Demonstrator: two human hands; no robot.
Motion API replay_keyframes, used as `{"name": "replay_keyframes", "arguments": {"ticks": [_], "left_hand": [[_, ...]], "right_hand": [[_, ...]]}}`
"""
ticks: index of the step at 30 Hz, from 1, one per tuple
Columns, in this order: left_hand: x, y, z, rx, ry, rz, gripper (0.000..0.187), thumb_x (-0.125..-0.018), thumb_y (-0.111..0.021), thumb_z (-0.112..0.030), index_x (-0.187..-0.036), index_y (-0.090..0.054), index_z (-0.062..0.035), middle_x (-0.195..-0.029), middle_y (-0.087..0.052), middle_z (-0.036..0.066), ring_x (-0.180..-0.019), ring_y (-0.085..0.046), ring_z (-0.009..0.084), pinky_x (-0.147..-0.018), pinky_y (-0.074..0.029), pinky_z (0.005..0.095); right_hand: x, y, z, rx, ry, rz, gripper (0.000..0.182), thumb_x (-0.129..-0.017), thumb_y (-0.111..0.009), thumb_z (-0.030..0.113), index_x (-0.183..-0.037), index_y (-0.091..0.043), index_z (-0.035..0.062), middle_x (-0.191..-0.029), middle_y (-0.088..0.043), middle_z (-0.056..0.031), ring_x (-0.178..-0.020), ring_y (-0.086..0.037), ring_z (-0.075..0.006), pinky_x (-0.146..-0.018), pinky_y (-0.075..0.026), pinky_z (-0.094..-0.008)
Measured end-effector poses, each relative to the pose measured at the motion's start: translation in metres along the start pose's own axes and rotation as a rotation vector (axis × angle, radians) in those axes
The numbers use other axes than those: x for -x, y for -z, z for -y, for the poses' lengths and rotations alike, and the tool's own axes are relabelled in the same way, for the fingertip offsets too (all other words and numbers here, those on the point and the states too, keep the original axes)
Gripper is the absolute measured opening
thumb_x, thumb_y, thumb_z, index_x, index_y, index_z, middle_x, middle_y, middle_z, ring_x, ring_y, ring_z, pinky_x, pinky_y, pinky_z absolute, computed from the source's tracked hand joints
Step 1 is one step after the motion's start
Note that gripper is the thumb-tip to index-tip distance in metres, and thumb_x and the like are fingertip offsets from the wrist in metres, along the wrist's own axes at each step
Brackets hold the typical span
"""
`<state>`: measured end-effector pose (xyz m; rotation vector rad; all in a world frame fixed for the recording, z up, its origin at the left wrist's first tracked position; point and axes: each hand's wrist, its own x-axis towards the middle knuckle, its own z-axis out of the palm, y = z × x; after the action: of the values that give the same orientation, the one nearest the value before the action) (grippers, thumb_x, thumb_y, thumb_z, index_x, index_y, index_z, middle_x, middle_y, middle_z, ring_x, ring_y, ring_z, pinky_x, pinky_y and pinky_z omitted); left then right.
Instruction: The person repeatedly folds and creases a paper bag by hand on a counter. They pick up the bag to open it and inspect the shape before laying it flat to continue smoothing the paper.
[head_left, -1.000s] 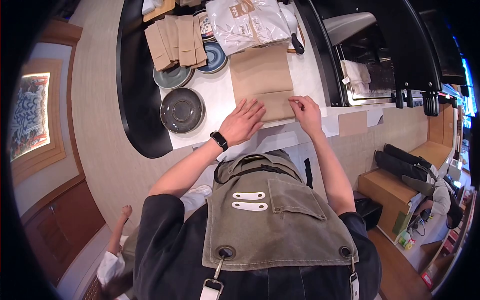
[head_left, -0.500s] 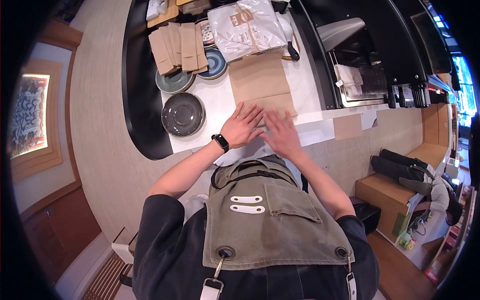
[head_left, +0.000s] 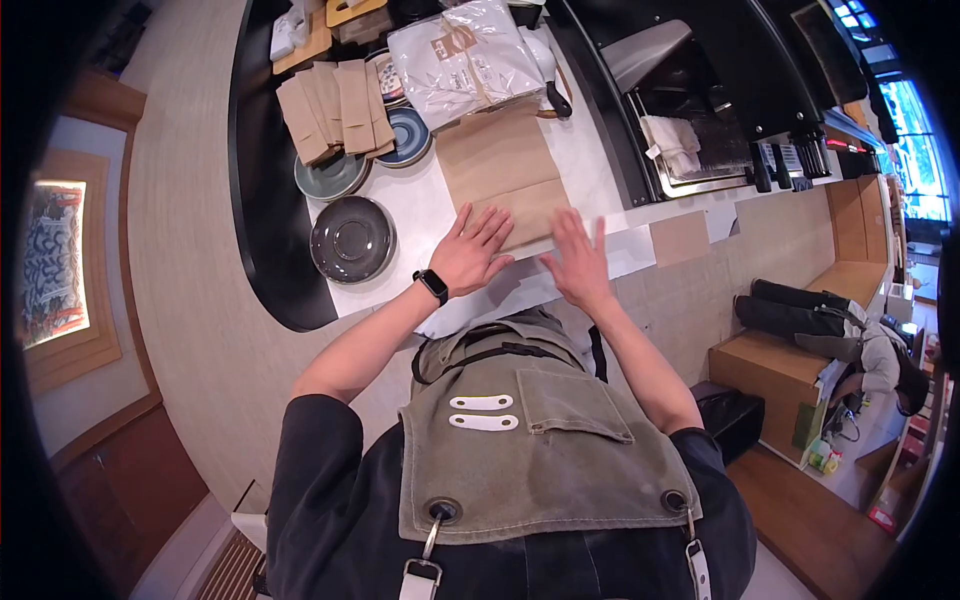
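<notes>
A sheet of brown kraft paper (head_left: 500,160) lies flat on the white counter, its near edge folded over into a band with a crease across it. My left hand (head_left: 474,252), a black watch at its wrist, lies with fingers stretched out on the left part of the folded band. Over the band's right end is my right hand (head_left: 580,262), its fingers spread and the thumb pointing inward. The paper's far end meets a plastic-wrapped pack (head_left: 465,60).
Left of the paper stand a dark grey plate (head_left: 352,240), a green-grey plate (head_left: 330,178) and blue plates (head_left: 408,135). Folded brown paper pieces (head_left: 330,110) rest on them. A black-handled utensil (head_left: 557,100) lies beside the pack. Black equipment (head_left: 690,100) with a white cloth (head_left: 672,145) borders the right.
My right hand has moved right along the folded band, away from my left hand, and its fingers have spread. My left hand stays on the paper. The whole view has shifted slightly.
</notes>
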<state>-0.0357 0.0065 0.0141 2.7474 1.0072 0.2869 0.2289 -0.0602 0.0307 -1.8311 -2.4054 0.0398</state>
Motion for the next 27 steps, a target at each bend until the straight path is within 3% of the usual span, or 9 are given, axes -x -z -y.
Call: {"name": "replay_keyframes", "arguments": {"ticks": [4, 11, 15, 20, 21, 27], "left_hand": [[-0.002, 0.002, -0.001, -0.007, -0.011, -0.009, 0.067, -0.111, -0.049, -0.047, -0.164, -0.045, -0.0061, -0.171, -0.044, 0.011, -0.162, -0.033, 0.0282, -0.135, -0.014, 0.0576], [-0.002, 0.000, 0.000, 0.011, -0.011, -0.001, 0.067, -0.111, -0.049, -0.047, -0.164, -0.044, -0.0064, -0.172, -0.043, 0.011, -0.163, -0.031, 0.0281, -0.135, -0.012, 0.0576], [0.001, -0.007, -0.002, 0.031, -0.009, 0.007, 0.068, -0.110, -0.051, -0.046, -0.165, -0.042, -0.0067, -0.172, -0.042, 0.012, -0.163, -0.031, 0.0285, -0.135, -0.013, 0.0585], [-0.001, -0.021, 0.005, -0.010, -0.041, -0.044, 0.070, -0.109, -0.055, -0.044, -0.166, -0.041, -0.0059, -0.171, -0.044, 0.013, -0.162, -0.034, 0.0301, -0.134, -0.017, 0.0610], [-0.001, -0.022, 0.005, -0.025, -0.022, -0.016, 0.068, -0.111, -0.050, -0.048, -0.166, -0.041, -0.0098, -0.171, -0.044, 0.011, -0.162, -0.035, 0.0287, -0.134, -0.014, 0.0600], [0.001, -0.008, 0.000, 0.010, -0.014, -0.020, 0.067, -0.113, -0.045, -0.048, -0.165, -0.042, -0.0063, -0.172, -0.042, 0.013, -0.163, -0.032, 0.0291, -0.135, -0.014, 0.0584]], "right_hand": [[-0.019, -0.017, 0.027, -0.079, 0.143, 0.002, 0.082, -0.106, -0.053, 0.059, -0.166, -0.039, 0.0042, -0.174, -0.038, -0.0124, -0.164, -0.029, -0.0277, -0.133, -0.010, -0.0653], [0.009, -0.016, -0.008, -0.033, -0.068, -0.001, 0.084, -0.106, -0.054, 0.059, -0.165, -0.038, 0.0013, -0.174, -0.037, -0.0148, -0.165, -0.027, -0.0291, -0.132, -0.010, -0.0667], [0.009, -0.009, -0.003, -0.036, -0.092, -0.020, 0.078, -0.105, -0.058, 0.054, -0.164, -0.042, 0.0053, -0.173, -0.039, -0.0153, -0.163, -0.031, -0.0306, -0.132, -0.012, -0.0657], [-0.006, -0.017, 0.004, -0.050, 0.026, 0.011, 0.068, -0.107, -0.058, 0.047, -0.164, -0.045, 0.0121, -0.172, -0.041, -0.0124, -0.161, -0.035, -0.0310, -0.132, -0.015, -0.0652], [-0.004, -0.019, 0.003, -0.062, 0.054, 0.000, 0.069, -0.107, -0.058, 0.049, -0.164, -0.045, 0.0115, -0.172, -0.042, -0.0115, -0.161, -0.035, -0.0309, -0.132, -0.014, -0.0655], [0.002, -0.016, 0.004, -0.043, 0.020, -0.059, 0.074, -0.107, -0.056, 0.054, -0.161, -0.047, 0.0037, -0.168, -0.046, -0.0142, -0.160, -0.038, -0.0298, -0.132, -0.014, -0.0653]]}}
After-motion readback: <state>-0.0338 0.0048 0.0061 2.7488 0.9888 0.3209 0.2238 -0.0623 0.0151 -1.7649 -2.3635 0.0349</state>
